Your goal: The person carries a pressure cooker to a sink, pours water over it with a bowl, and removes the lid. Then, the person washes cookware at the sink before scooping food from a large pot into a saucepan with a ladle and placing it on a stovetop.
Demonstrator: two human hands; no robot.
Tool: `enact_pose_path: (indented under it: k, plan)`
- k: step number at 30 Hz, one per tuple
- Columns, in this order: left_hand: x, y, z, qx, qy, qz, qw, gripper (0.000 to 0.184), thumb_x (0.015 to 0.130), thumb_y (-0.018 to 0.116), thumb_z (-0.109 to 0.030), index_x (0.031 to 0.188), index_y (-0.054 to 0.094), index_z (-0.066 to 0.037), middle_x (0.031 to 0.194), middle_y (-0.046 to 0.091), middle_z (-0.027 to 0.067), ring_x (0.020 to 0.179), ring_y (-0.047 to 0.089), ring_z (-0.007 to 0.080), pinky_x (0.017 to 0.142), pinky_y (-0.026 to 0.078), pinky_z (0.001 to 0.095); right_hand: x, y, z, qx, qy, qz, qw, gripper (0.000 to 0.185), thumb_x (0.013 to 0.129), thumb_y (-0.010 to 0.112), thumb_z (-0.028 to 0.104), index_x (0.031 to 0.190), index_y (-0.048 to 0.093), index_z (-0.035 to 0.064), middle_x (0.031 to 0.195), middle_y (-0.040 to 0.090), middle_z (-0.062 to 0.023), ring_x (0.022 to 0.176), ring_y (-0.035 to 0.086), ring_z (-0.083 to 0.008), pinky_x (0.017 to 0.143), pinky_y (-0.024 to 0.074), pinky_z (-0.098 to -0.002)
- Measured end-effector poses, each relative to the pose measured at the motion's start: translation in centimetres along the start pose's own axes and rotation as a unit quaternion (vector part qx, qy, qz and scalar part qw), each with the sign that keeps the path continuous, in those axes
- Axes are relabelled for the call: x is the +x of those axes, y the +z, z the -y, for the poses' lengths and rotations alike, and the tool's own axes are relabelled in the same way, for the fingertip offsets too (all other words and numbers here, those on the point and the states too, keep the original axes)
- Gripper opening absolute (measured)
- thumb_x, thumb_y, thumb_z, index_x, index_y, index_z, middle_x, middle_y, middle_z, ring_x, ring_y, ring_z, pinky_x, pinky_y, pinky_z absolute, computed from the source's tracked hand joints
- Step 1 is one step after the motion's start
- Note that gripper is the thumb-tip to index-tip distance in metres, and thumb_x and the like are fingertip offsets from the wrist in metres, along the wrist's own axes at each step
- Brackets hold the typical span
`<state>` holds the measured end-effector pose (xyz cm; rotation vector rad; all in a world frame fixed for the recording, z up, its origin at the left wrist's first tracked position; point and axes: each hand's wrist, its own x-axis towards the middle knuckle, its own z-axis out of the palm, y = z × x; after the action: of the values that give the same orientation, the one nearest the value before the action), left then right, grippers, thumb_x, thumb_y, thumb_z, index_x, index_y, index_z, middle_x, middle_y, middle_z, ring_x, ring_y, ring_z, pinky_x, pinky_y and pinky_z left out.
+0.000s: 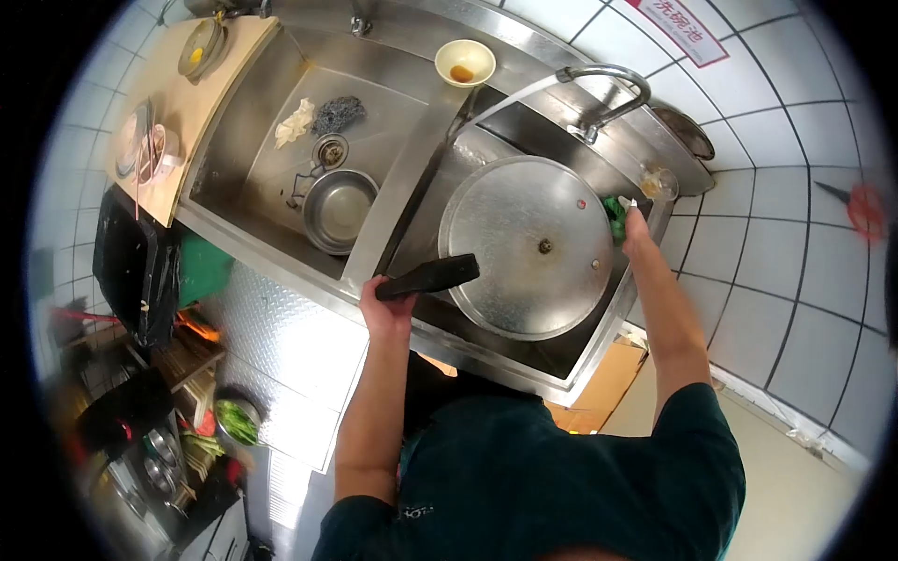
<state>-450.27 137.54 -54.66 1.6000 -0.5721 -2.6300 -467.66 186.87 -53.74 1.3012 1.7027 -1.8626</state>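
My left hand (pixel 391 309) is wrapped round a black handle-like object (pixel 430 278), whose far end reaches over the near left edge of a large round metal lid (pixel 528 271). The lid lies in the right sink basin and has a dark knob at its centre. At the lid's right side, my right hand (pixel 636 230) is closed on a green cloth or scrubber (pixel 615 217), with something small and white by the fingertips. A curved faucet (pixel 613 71) stands above the basin.
The left basin (pixel 253 178) holds a metal bowl (pixel 339 211), a steel-wool pad (pixel 338 115) and a pale rag (pixel 295 123). A cream bowl (pixel 465 64) sits on the ledge between the basins. Dishes stand on a wooden board (pixel 178 93) at the left. A tiled wall rises at the right.
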Motion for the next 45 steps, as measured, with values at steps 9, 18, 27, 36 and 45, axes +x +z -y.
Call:
enact_pose_path:
  k: [9,18,27,36,45]
  plan:
    - [1.9,1.4,0.8,-0.003,-0.013,-0.036,0.999,0.017,0.091,0.058,-0.023,0.098,0.058,-0.008,0.096,0.062,0.0079,0.092,0.064,0.029,0.081,0.053,0.0443,5.0,-0.8,-1.4,0.011,0.025,-0.02,0.999,0.043,0.104,0.039,0.038,0.121,0.067,0.0104,0.12,0.069,-0.009,0.11,0.065,-0.0279,0.1,0.049,-0.0458]
    - [4.4,2.1,2.1,-0.044,-0.017,-0.051,0.998,0.024,0.093,0.049,-0.018,0.109,0.057,-0.002,0.112,0.064,0.0153,0.106,0.064,0.0348,0.093,0.054,0.0518,8.7,-0.8,-2.1,0.052,0.017,-0.028,0.998,0.043,0.101,0.041,0.04,0.12,0.07,0.0144,0.123,0.07,-0.0093,0.114,0.064,-0.0289,0.105,0.0468,-0.046]
    - [6.5,1.4,3.0,-0.042,-0.001,-0.035,0.999,0.029,0.092,0.047,-0.016,0.112,0.059,0.002,0.121,0.062,0.0203,0.115,0.06,0.0391,0.103,0.05,0.0552,9.4,-0.1,-1.6,0.006,0.034,-0.037,0.999,0.058,0.103,0.042,0.048,0.14,0.056,0.0052,0.143,0.057,-0.0144,0.129,0.054,-0.0316,0.111,0.0396,-0.046]
    - [5.5,1.6,3.4,-0.012,0.006,-0.055,0.998,0.037,0.098,0.044,-0.02,0.127,0.056,0.0,0.131,0.06,0.0179,0.124,0.056,0.0382,0.107,0.046,0.0547,15.6,-4.5,-3.5,-0.316,-0.08,-0.129,0.936,0.054,0.102,0.052,0.042,0.137,0.058,0.0013,0.12,0.067,-0.0181,0.113,0.064,-0.0305,0.099,0.0479,-0.0387]
    - [-1.9,2.8,1.0,0.209,-0.052,-0.08,0.973,0.053,0.107,0.045,-0.038,0.145,0.042,-0.001,0.147,0.047,0.0198,0.142,0.04,0.0325,0.12,0.031,0.0483,-6.6,-0.9,-0.5,-0.178,-0.324,-0.179,0.912,0.038,0.102,0.051,0.02,0.134,0.061,0.0016,0.093,0.066,-0.0079,0.077,0.055,-0.0155,0.071,0.0469,-0.0317]
